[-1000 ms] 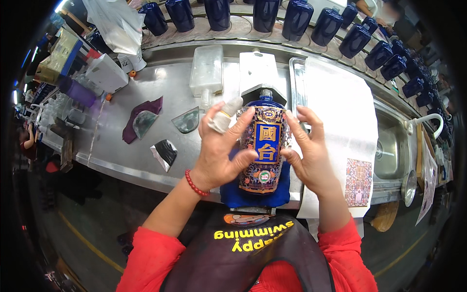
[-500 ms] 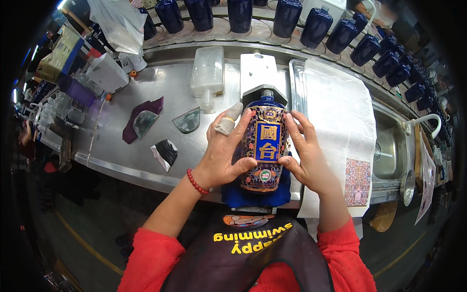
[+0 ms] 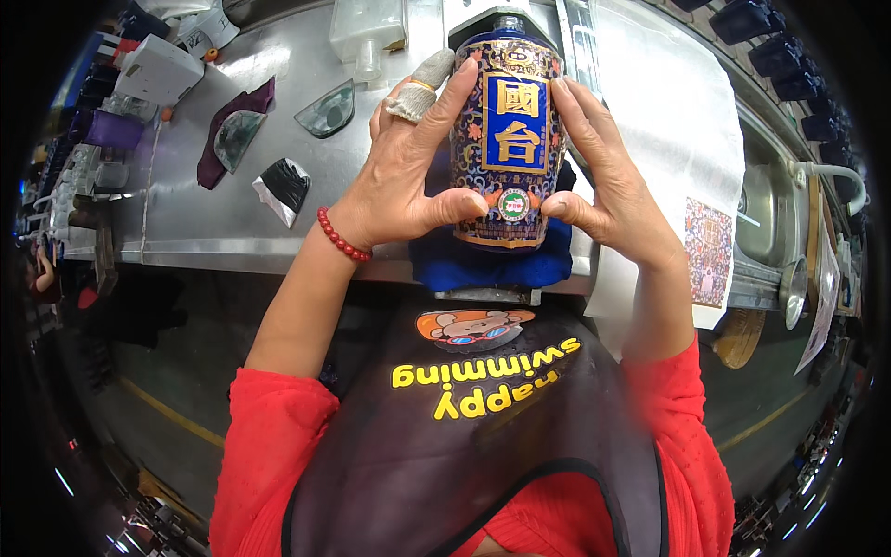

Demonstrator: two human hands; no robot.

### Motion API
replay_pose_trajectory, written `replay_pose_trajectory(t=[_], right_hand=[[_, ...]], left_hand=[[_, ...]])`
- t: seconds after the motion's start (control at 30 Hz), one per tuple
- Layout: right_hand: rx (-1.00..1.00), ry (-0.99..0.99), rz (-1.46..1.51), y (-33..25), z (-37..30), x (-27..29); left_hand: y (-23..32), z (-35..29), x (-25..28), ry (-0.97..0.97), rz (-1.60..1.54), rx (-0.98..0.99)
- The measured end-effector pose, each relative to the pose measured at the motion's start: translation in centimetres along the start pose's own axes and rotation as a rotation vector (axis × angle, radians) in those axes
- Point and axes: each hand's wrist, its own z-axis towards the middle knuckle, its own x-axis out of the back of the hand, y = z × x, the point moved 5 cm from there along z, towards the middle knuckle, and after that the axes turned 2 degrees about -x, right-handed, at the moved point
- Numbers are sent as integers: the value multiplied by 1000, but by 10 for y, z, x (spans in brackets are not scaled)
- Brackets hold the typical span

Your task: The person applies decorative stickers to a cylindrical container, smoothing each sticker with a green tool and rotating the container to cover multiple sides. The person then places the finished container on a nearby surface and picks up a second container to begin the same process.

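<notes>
A dark blue bottle (image 3: 513,176) with an ornate gold, red and blue label lies face up, neck pointing away from me, on a folded blue cloth (image 3: 492,265) at the bench's front edge. My left hand (image 3: 408,176) is against its left side, index finger along the upper edge and thumb on the lower label. A grey cloth cover sits on one of its fingers. My right hand (image 3: 617,186) rests along the right side, fingers by the upper edge and thumb near the lower corner. Between them the bottle is held. A dark support block (image 3: 464,32) partly shows behind its neck.
Left on the metal bench (image 3: 316,209) lie two dark scraper-like pieces, one on a purple cloth (image 3: 212,153), and a black-and-silver scrap (image 3: 283,190). A clear bottle (image 3: 367,32) lies behind. White sheets (image 3: 659,111) with a patterned label (image 3: 708,251) and a sink (image 3: 756,167) are at right.
The view has tilted down, so bench and bottle appear higher. Both thumbs have moved lower on the label, the right one outward toward the edge. The bottle stays between my hands.
</notes>
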Motion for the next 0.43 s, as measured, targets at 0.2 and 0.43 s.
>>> replay_pose_trajectory(t=[0.2, 0.43], right_hand=[[17, -24, 6, -2, -1, 1], [30, -59, -35, -5, -3, 2]], left_hand=[[-1, 1, 3, -22, 48, -36], [-3, 3, 6, -39, 93, -52]])
